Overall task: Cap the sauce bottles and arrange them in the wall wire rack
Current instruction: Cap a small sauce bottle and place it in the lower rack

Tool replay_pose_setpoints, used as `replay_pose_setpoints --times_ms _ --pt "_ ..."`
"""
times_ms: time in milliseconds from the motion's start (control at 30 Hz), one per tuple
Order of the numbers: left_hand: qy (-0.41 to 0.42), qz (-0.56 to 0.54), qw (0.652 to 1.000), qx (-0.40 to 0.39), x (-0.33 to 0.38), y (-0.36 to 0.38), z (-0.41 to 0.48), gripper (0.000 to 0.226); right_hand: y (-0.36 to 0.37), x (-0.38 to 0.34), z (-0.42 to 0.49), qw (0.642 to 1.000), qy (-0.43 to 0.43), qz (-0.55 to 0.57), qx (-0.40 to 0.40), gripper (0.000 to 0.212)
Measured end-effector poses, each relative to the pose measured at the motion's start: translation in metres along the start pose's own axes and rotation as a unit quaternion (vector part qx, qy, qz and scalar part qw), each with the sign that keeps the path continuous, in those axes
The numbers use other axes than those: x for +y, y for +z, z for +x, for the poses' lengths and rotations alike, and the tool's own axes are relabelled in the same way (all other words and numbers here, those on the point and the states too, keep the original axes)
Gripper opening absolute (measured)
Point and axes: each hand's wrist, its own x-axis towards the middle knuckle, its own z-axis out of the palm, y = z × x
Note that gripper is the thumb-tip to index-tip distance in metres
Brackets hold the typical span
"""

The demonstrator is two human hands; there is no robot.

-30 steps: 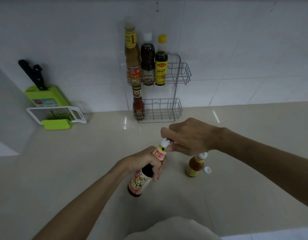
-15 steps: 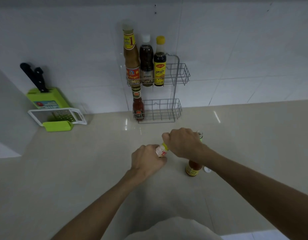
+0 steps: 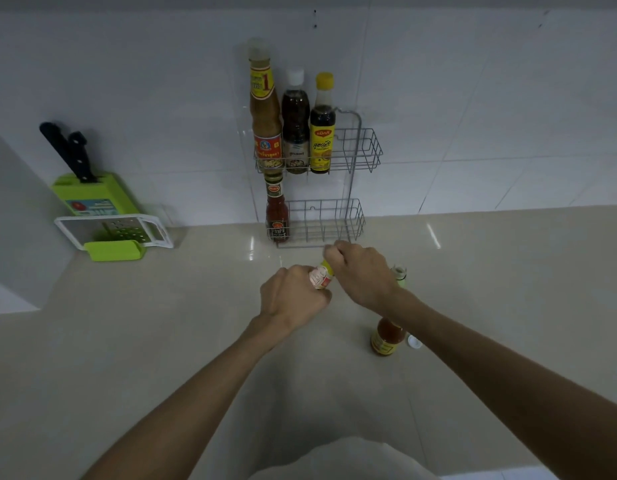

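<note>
Progress: four bottles stand in the wire rack (image 3: 364, 147) at the counter's back edge; left hand (image 3: 293, 299) clasps a bottle (image 3: 320, 277), right hand (image 3: 360, 271) closed over its top (cap hidden); orange bottle (image 3: 386, 337) uncapped.

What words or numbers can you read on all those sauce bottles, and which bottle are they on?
"1": yellow neck label of the tall brown bottle in the wire rack.
Thai script, not clear enough to quote: yellow-capped dark bottle.
Too blurred: white-capped bottle, red bottle, bottle in the left hand and right hand, orange bottle, green knife block.
</note>
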Motion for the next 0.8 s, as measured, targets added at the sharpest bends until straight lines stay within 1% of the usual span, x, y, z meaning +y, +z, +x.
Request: replay_pose_setpoints --times_ms 33,67,100,133,167,200,233,267,300,367,400,433,500,533,567,600,633,700,733,800 --pt "0.003 -0.022 1.0 0.005 0.002 -0.001 0.001 0.014 -0.003 -0.006 0.004 0.997 0.024 0.075 -0.003 0.015" --pt "0.004 -0.068 0.998 0.0 0.003 -0.004 0.003 0.012 -0.006 -0.011 0.009 0.989 0.027 0.145 0.005 0.019" --pt "0.008 -0.125 0.992 -0.016 0.002 -0.007 0.005 0.013 -0.012 -0.018 0.016 0.982 0.015 0.187 0.02 0.024" --pt "0.013 -0.184 0.982 -0.048 0.0 -0.013 0.008 0.025 -0.021 -0.023 0.024 0.984 0.0 0.18 0.019 0.027" --pt "0.014 -0.244 0.965 -0.092 -0.005 -0.017 0.01 0.043 -0.032 -0.027 0.031 0.984 0.0 0.178 0.016 0.028" --pt "0.007 -0.287 0.949 -0.133 -0.012 -0.02 0.011 0.059 -0.044 -0.028 0.038 0.985 -0.004 0.171 0.023 0.028" --pt "-0.004 -0.307 0.938 -0.16 -0.018 -0.021 0.01 0.067 -0.056 -0.03 0.045 0.982 0.005 0.185 0.03 0.028" --pt "-0.011 -0.314 0.933 -0.173 -0.024 -0.02 0.008 0.066 -0.066 -0.028 0.051 0.976 0.013 0.212 0.04 0.029" --pt "-0.015 -0.317 0.933 -0.17 -0.028 -0.016 0.008 0.06 -0.073 -0.027 0.057 0.968 0.03 0.246 0.045 0.029" --pt "-0.026 -0.33 0.935 -0.125 -0.033 -0.007 0.012 0.049 -0.074 -0.025 0.062 0.952 0.038 0.299 0.045 0.03" --pt "-0.034 -0.338 0.935 -0.102 -0.034 -0.003 0.018 0.049 -0.069 -0.023 0.063 0.946 0.039 0.32 0.035 0.029" --pt "-0.044 -0.344 0.934 -0.084 -0.035 0.0 0.024 0.05 -0.061 -0.021 0.061 0.951 0.034 0.306 0.024 0.03" --pt "-0.052 -0.334 0.939 -0.06 -0.036 0.004 0.037 0.054 -0.039 -0.014 0.056 0.974 0.009 0.226 0.001 0.033" --pt "-0.049 -0.32 0.945 -0.054 -0.038 0.006 0.044 0.057 -0.027 -0.007 0.056 0.971 0.01 0.238 -0.018 0.033" --pt "-0.041 -0.305 0.95 -0.058 -0.041 0.008 0.052 0.061 -0.017 0.0 0.058 0.957 0.033 0.286 -0.031 0.034" --pt "-0.033 -0.289 0.953 -0.079 -0.045 0.008 0.061 0.067 -0.008 0.007 0.062 0.945 0.058 0.319 -0.029 0.034" --pt "-0.026 -0.275 0.954 -0.117 -0.05 0.006 0.071 0.077 -0.002 0.013 0.069 0.94 0.076 0.331 -0.009 0.034" --pt "-0.043 -0.271 0.94 -0.201 -0.064 0.001 0.095 0.102 0.011 0.026 0.086 0.957 0.069 0.274 0.059 0.033" --pt "-0.07 -0.272 0.934 -0.219 -0.073 -0.002 0.108 0.11 0.016 0.031 0.096 0.962 0.057 0.25 0.094 0.034" --pt "-0.113 -0.274 0.933 -0.202 -0.088 -0.01 0.135 0.11 0.026 0.038 0.115 0.955 0.032 0.26 0.138 0.038"
